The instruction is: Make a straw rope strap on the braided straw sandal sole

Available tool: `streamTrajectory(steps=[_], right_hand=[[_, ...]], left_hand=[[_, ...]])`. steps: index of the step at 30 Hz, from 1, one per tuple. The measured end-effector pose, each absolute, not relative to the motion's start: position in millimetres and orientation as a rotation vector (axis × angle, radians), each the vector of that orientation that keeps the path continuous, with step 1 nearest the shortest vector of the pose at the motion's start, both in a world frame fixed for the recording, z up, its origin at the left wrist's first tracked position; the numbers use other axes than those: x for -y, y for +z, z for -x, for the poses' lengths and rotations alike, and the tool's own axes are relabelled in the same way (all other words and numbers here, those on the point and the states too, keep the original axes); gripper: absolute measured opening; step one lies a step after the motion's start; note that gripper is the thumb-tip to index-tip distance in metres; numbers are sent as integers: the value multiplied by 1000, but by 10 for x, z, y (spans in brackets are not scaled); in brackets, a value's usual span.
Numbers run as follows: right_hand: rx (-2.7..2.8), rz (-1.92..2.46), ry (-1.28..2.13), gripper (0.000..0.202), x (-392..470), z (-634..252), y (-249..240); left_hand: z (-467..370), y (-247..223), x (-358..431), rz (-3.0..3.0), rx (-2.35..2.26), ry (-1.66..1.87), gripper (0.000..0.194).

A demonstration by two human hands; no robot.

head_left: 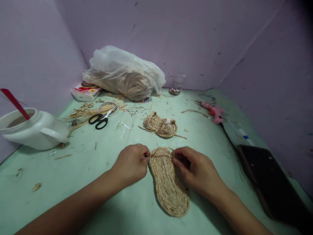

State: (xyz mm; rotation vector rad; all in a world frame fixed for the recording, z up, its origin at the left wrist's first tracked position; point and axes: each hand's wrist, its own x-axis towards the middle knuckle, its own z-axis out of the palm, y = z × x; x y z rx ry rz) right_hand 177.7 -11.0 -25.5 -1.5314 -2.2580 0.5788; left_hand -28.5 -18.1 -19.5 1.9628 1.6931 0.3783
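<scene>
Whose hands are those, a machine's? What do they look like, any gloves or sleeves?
They're a person's: the left hand and right hand wear no gloves. The forearms are bare; no sleeves, watch or bracelet show.

Lilac-painted walls on three sides: left wall (31,49), back wall (195,39), right wall (269,85). Back wall shows scattered dark scuffs; a few more marks on the right. Left and right corners slant outward toward the top of view. Bench (83,176) pale mint green, its far edge near the back wall. Light dim, soft, cool; right side shadier, upper right corner nearly black.
</scene>
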Motion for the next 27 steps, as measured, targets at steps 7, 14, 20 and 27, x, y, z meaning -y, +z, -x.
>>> streamTrajectory(steps=[7,14,20,27], right_hand=[[2220,1208,503,59,99,-1639,-265],[2168,1304,602,84,120,-1342,-337],[2126,1238,650,75,194,-1270,-438],[2064,1252,740,74,199,-1259,-426]], left_hand=[[287,-180,171,-1966,-1705,384,16],[289,-195,178,-1962,-1711,375,17],[298,-230,190,-1988,-1696,412,17],[303,-222,179,-1951,-1672,455,17]])
